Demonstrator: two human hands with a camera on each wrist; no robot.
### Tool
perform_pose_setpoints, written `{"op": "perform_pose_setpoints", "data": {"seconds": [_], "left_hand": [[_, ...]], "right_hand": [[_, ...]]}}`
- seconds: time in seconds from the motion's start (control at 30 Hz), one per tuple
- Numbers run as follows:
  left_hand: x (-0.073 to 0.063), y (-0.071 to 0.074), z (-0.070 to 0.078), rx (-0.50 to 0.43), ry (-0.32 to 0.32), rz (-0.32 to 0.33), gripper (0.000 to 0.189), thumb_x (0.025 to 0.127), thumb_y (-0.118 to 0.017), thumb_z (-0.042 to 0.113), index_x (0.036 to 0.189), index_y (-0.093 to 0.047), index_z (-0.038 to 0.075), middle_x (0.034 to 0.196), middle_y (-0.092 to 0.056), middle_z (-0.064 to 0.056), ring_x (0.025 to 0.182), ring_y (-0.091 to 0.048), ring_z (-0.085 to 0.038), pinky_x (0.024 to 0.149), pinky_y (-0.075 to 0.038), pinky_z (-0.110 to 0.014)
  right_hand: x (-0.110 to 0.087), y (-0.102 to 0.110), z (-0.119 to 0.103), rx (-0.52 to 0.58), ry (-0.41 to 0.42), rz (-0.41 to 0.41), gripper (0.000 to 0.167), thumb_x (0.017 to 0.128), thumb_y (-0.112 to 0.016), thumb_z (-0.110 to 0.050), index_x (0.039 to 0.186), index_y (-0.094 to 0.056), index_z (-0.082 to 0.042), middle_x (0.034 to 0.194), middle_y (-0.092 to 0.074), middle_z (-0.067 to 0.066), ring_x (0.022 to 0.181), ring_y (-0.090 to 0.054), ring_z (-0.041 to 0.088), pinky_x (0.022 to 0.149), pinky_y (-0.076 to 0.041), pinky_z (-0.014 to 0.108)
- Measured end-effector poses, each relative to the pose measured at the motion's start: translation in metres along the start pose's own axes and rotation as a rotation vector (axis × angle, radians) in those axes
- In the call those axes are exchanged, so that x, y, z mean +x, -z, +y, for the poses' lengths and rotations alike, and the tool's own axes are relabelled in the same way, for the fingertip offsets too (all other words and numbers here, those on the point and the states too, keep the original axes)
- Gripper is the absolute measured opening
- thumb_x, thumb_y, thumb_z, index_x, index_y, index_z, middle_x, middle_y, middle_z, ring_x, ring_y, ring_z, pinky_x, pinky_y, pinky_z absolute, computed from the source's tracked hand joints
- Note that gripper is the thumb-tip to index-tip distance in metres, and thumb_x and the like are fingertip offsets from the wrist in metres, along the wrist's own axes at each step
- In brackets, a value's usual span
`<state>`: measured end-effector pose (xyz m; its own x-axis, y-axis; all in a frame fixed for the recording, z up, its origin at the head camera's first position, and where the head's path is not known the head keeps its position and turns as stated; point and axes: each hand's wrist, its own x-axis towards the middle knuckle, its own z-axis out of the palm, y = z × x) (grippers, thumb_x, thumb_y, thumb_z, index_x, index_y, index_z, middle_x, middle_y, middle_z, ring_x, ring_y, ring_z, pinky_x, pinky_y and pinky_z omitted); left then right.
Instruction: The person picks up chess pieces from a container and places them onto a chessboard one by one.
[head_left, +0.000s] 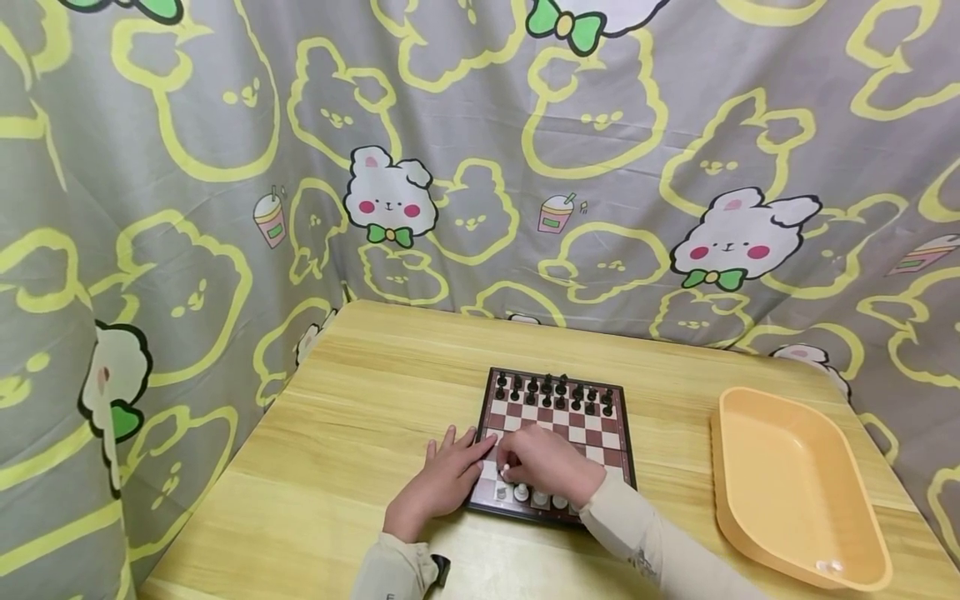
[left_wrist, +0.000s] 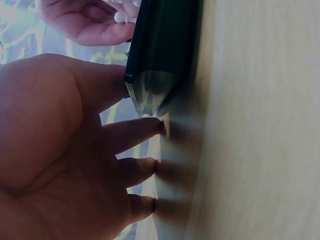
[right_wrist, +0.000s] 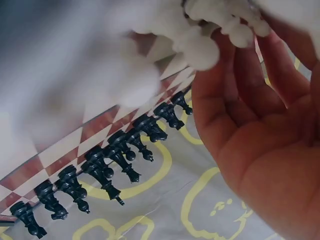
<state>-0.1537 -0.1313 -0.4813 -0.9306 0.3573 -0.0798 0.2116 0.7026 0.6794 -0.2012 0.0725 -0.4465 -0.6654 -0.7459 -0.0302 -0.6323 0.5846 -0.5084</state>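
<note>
A red-and-white chessboard point(head_left: 528, 412) lies on the table, with black chess pieces point(head_left: 562, 385) in two rows along its far side. Several white chess pieces point(head_left: 521, 493) stand along the near edge. My right hand point(head_left: 551, 460) is over the near left part of the board, pinching a white pawn point(head_left: 506, 472) between thumb and fingers; its round head point(left_wrist: 120, 17) shows in the left wrist view. My left hand point(head_left: 441, 477) rests at the board's left edge with fingers spread, several fingertips touching the table. In the right wrist view, nearby white pieces point(right_wrist: 200, 52) are partly blurred.
An orange-yellow plastic tray point(head_left: 795, 467) sits on the right of the wooden table point(head_left: 360, 400), with small whitish spots, too small to identify, in its near corner. A cartoon-print curtain point(head_left: 480, 125) hangs behind and to the left of the table.
</note>
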Motion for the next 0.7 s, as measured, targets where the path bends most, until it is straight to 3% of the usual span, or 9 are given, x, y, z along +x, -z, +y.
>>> {"op": "perform_pose_setpoints", "data": {"seconds": [0.13,0.2,0.33,0.43,0.53,0.7], "left_hand": [[0.0,-0.001,0.0,0.0,-0.002,0.002,0.045,0.108,-0.047,0.012,0.152,-0.053,0.01,0.158,-0.037,-0.032,0.149,-0.016,-0.06,0.114,-0.005,-0.08],[0.0,-0.001,0.0,-0.002,0.001,0.001,0.045,0.108,-0.047,0.013,0.152,-0.053,0.01,0.159,-0.037,-0.031,0.15,-0.015,-0.06,0.114,-0.005,-0.08],[0.001,-0.003,-0.001,-0.004,0.001,-0.004,0.045,0.109,-0.045,0.014,0.153,-0.052,0.011,0.16,-0.036,-0.031,0.15,-0.015,-0.059,0.115,-0.003,-0.079],[0.002,-0.004,-0.001,-0.005,-0.002,-0.003,0.045,0.109,-0.045,0.015,0.153,-0.052,0.011,0.16,-0.035,-0.031,0.15,-0.014,-0.06,0.115,-0.003,-0.079],[0.002,-0.004,-0.001,-0.015,0.008,0.002,0.045,0.109,-0.044,0.015,0.154,-0.052,0.011,0.161,-0.034,-0.03,0.151,-0.013,-0.059,0.116,-0.001,-0.077],[0.001,-0.005,-0.001,-0.02,0.015,0.006,0.045,0.109,-0.044,0.014,0.153,-0.052,0.01,0.161,-0.034,-0.03,0.151,-0.012,-0.059,0.117,-0.001,-0.077]], "right_hand": [[0.001,0.002,-0.001,-0.009,-0.019,-0.052,0.015,0.088,-0.081,-0.005,0.083,-0.07,-0.015,0.07,-0.059,-0.013,0.06,-0.052,0.001,0.057,-0.049,0.02],[0.0,0.005,-0.001,0.001,-0.009,-0.077,0.01,0.088,-0.081,-0.005,0.092,-0.074,-0.011,0.075,-0.063,-0.01,0.063,-0.054,0.001,0.061,-0.051,0.02],[-0.007,0.015,0.001,0.086,0.004,-0.076,0.019,0.096,-0.071,-0.004,0.115,-0.074,-0.004,0.088,-0.071,-0.002,0.073,-0.06,0.003,0.071,-0.057,0.025],[-0.02,0.027,0.005,0.156,-0.01,0.01,0.023,0.102,-0.062,-0.005,0.122,-0.07,-0.002,0.101,-0.074,0.005,0.086,-0.067,0.01,0.083,-0.06,0.033],[-0.037,0.038,0.013,0.174,-0.032,0.138,0.021,0.102,-0.061,-0.008,0.121,-0.071,-0.004,0.113,-0.074,0.007,0.098,-0.069,0.015,0.09,-0.059,0.038],[-0.072,0.049,0.028,0.189,-0.089,0.328,0.015,0.103,-0.066,-0.018,0.114,-0.073,-0.011,0.105,-0.074,-0.002,0.089,-0.067,0.009,0.078,-0.059,0.031]]}}
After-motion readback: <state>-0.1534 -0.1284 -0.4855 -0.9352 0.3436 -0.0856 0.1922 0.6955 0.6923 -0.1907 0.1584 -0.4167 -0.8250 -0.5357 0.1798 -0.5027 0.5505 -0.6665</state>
